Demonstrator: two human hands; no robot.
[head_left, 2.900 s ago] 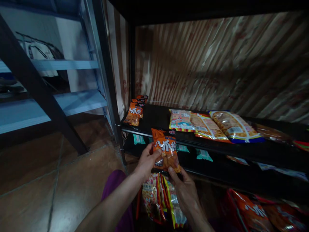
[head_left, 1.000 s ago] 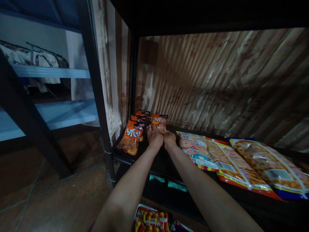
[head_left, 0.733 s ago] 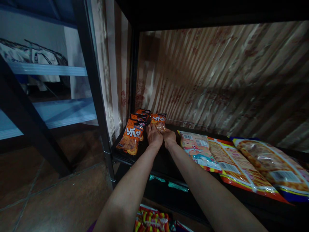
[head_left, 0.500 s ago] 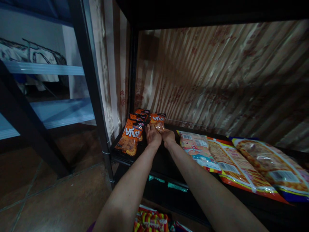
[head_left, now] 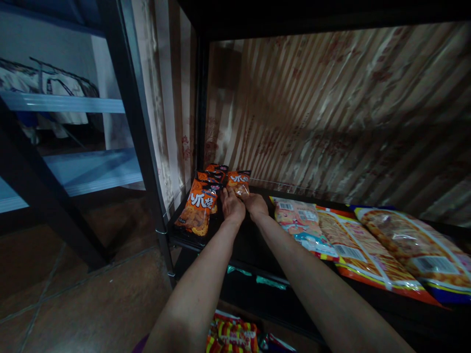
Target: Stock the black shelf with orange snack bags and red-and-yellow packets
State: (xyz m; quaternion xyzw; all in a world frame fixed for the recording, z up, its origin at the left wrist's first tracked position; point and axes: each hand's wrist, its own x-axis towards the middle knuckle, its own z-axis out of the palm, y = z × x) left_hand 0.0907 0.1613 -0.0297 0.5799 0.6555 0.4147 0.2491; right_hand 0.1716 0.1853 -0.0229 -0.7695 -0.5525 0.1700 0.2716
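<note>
Both my arms reach deep onto a black shelf (head_left: 253,245). My left hand (head_left: 231,205) and my right hand (head_left: 256,203) are closed side by side on the lower edge of a small orange snack bag (head_left: 238,180), which stands near the shelf's back left. To its left is a row of matching orange bags (head_left: 198,208), the front one showing white lettering. My fingertips are hidden behind my knuckles.
Three large flat snack packs (head_left: 368,242) lie to the right on the shelf. A striped curtain (head_left: 331,113) hangs behind. A black upright post (head_left: 147,162) bounds the left side. More bags (head_left: 230,338) sit below, and blue shelving (head_left: 73,169) stands at left.
I carried the orange bag from in front of the shelf edge to the back left of the shelf beside the row. Over the last second my hands barely moved.
</note>
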